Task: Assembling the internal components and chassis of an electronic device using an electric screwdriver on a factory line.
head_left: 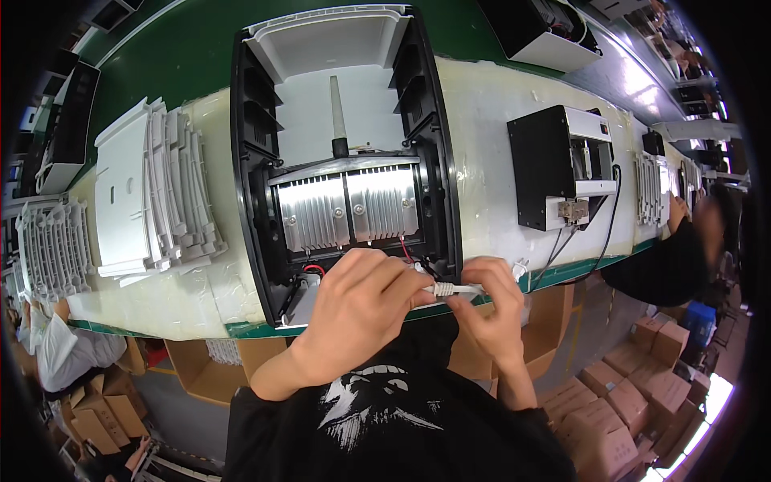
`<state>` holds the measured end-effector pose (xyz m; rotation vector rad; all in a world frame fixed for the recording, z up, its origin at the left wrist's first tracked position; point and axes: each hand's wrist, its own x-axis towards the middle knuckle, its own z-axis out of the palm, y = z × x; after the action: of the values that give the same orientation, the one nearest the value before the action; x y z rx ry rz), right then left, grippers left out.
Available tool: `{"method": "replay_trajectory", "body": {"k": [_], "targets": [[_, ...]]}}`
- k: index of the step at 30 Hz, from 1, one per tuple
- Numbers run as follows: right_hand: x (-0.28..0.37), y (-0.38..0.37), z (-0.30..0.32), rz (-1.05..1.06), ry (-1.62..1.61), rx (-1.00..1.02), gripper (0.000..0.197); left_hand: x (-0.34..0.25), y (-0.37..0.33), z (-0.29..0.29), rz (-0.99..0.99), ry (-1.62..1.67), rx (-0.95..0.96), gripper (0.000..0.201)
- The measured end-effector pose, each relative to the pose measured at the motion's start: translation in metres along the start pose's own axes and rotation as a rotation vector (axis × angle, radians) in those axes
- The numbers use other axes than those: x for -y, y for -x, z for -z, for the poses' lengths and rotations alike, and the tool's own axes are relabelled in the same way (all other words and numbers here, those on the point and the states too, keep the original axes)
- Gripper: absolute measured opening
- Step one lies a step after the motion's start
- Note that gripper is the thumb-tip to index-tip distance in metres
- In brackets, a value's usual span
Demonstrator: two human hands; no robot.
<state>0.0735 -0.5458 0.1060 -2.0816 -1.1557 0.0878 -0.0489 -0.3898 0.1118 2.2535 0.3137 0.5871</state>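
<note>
A white power cord (461, 289) with a ribbed strain relief (442, 289) spans the gap between my two hands, over the near edge of an open black housing (446, 173). My left hand (353, 301) pinches the strain relief's left end, and its fingers hide whatever lies beyond. On the right, my right hand (494, 309) grips the cord between thumb and fingers. Inside the housing sit two silver finned heat sinks (314, 213), with a white stick-like piece (337, 108) standing behind them. Thin red wires (315, 269) show near the left hand.
Left of the housing leans a stack of white plastic panels (132, 189). To the right stands a black and white device (540, 165) with dark cables. Cardboard boxes (642, 377) fill the floor at lower right. Other people (679, 257) work along the bench on both sides.
</note>
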Motion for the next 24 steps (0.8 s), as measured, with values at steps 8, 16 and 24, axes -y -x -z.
{"method": "replay_trajectory", "body": {"k": [8, 16, 24], "targets": [[-0.014, -0.005, 0.015, -0.634, -0.666, 0.35, 0.03, -0.002, 0.003, -0.013, 0.012, -0.021, -0.008, 0.016], [-0.017, -0.01, 0.02, -0.586, -0.528, 0.397, 0.032, -0.004, 0.001, -0.015, -0.044, -0.057, 0.05, 0.017], [-0.035, -0.016, 0.015, -0.818, -0.776, 0.561, 0.03, -0.014, 0.002, -0.02, -0.114, -0.321, 0.135, 0.024]]}}
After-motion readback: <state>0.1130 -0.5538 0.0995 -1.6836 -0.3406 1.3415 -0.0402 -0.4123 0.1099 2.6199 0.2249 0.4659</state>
